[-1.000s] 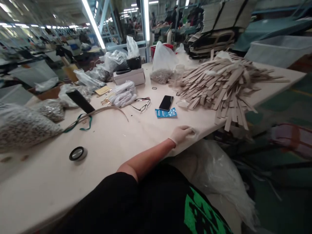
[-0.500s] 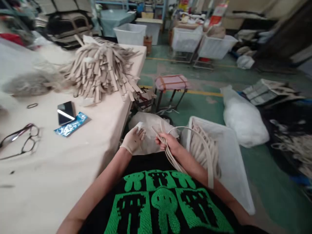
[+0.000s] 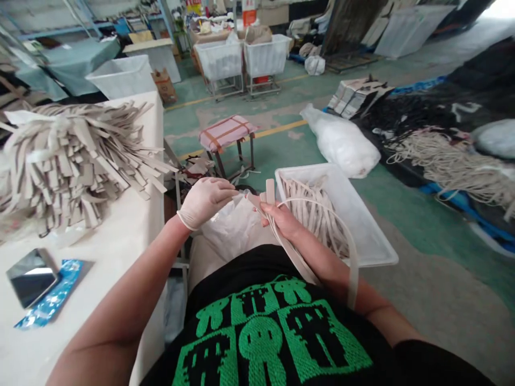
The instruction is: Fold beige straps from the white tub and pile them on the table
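Note:
My left hand (image 3: 207,199), in a pale glove, has its fingers pressed together, fingertips beside the near ends of some beige strips. What is between those fingertips is too small to make out. My right hand (image 3: 279,217) is closed around several beige strips (image 3: 295,254); their ends stick out past the thumb, and one strip loops over the wrist. Under both hands lies a crumpled clear plastic bag (image 3: 229,228). More strips (image 3: 314,212) lie in a white bin (image 3: 358,230) on the right.
On the left, a cream-covered table (image 3: 120,236) bears a big pile of strips (image 3: 76,155), a phone (image 3: 34,276) and a blue packet (image 3: 54,300). A pink-topped stool (image 3: 227,131) stands ahead. A full white bag (image 3: 341,142) lies on the floor at right.
The view has turned to the right. My left hand has closed its spread fingers and come up to the ends of the strips. My right hand still grips the strips.

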Available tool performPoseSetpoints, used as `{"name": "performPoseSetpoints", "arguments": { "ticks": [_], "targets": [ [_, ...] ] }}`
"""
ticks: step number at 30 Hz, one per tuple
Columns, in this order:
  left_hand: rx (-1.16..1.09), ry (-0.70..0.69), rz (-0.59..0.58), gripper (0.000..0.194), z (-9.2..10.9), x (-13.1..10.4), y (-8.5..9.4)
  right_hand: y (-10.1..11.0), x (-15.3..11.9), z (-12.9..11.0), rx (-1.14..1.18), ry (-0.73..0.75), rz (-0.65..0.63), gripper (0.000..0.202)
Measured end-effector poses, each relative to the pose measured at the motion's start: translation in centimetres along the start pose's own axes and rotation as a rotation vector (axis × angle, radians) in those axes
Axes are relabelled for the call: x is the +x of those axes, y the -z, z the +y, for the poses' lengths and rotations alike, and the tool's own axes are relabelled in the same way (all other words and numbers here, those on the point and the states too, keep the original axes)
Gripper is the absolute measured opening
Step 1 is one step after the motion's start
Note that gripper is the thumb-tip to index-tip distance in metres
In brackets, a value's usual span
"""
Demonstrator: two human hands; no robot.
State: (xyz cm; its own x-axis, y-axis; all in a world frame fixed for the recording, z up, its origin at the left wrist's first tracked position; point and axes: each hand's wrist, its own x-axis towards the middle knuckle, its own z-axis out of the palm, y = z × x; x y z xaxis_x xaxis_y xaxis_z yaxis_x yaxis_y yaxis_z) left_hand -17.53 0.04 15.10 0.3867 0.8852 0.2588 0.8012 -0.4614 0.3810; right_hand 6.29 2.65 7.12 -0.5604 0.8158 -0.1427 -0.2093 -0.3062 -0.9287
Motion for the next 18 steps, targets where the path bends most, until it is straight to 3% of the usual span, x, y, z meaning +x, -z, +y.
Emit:
{"name": "performPoseSetpoints", "arguments": {
  "ticks": [5, 11, 13, 16, 18],
  "targets": [
    [0.075, -0.031, 0.013, 0.022, 1.3, -0.7, -1.3, -1.3, 1.2, 0.6, -0.06, 0.051, -0.21, 0.035],
    [0.175, 0.104, 0.169, 0.026, 0.9, -2.5, -2.2, -1.2, 1.1, 2.0, -0.006, 0.017, -0.239, 0.04],
    [0.176, 0.258, 0.325, 0.027, 0.6, -3.5, -2.9, -0.8, 0.8, 2.0, -0.047, 0.044, -0.209, 0.039],
    [0.029, 0.606, 0.591, 0.03, 0.5, -5.3, -4.6, -0.5, 0.3, 1.7, -0.189, 0.082, -0.153, 0.034],
    [-0.298, 0.797, 0.601, 0.046, 1.0, -6.4, -6.1, -0.5, 0.0, 1.5, -0.269, 0.086, -0.148, 0.029]
  ]
}}
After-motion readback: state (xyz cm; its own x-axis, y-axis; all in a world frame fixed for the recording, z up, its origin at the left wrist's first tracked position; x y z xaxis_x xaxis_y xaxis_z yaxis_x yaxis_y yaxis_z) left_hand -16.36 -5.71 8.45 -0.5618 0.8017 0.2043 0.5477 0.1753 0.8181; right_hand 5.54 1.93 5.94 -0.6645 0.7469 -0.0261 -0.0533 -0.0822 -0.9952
